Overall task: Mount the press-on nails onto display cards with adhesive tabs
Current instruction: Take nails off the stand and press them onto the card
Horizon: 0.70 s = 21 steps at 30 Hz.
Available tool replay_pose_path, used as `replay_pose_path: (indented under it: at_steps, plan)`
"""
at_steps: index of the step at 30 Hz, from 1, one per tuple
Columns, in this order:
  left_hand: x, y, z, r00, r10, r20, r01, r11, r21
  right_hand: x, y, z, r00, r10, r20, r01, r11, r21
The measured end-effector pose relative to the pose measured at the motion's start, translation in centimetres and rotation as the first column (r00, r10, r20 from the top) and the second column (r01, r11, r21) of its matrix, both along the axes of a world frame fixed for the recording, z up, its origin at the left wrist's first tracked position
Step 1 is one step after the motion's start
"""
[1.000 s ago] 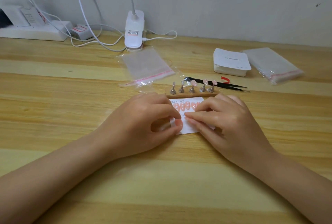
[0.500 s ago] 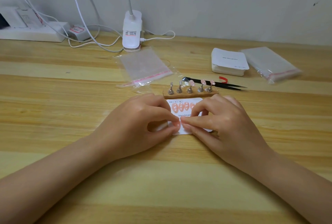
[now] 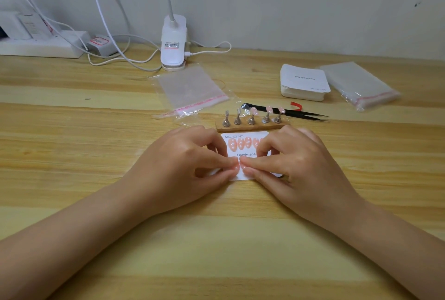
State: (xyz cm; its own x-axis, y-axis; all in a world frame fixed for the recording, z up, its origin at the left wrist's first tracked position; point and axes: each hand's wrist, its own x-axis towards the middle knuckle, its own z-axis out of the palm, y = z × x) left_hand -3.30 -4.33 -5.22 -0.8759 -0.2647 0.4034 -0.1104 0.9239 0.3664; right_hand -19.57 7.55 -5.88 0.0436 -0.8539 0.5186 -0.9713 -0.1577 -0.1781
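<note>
Lower half of the display card (image 3: 245, 151) and its nails, hidden beneath both hands.

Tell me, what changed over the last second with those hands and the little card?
The left hand and right hand drew their fingertips together over the lower part of the display card, hiding the pink nail that showed by the left thumb. The top row of nails, the wooden stand and tweezers stayed put.
</note>
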Motion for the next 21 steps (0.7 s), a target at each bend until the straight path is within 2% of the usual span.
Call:
replay_pose_path:
  at_steps: [8,17,19,21]
  plan:
    - [0.03,0.06,0.16,1.000,0.007,0.006,-0.007,1.000,-0.026,0.11,0.15,0.25,1.000,-0.009,0.019,0.008,0.999,0.034]
    - [-0.12,-0.01,0.11,1.000,0.015,0.009,-0.015,0.999,-0.035,0.56,0.51,0.47,0.975,-0.007,-0.220,0.000,0.999,-0.034]
    - [-0.16,-0.07,0.24,1.000,0.007,0.018,-0.006,1.000,-0.029,0.58,0.52,0.45,0.988,-0.008,-0.153,0.008,1.000,0.001]
    - [-0.25,-0.14,0.43,0.999,-0.005,0.034,0.005,1.000,-0.018,0.43,0.54,0.39,1.000,-0.017,-0.001,0.017,0.998,0.064]
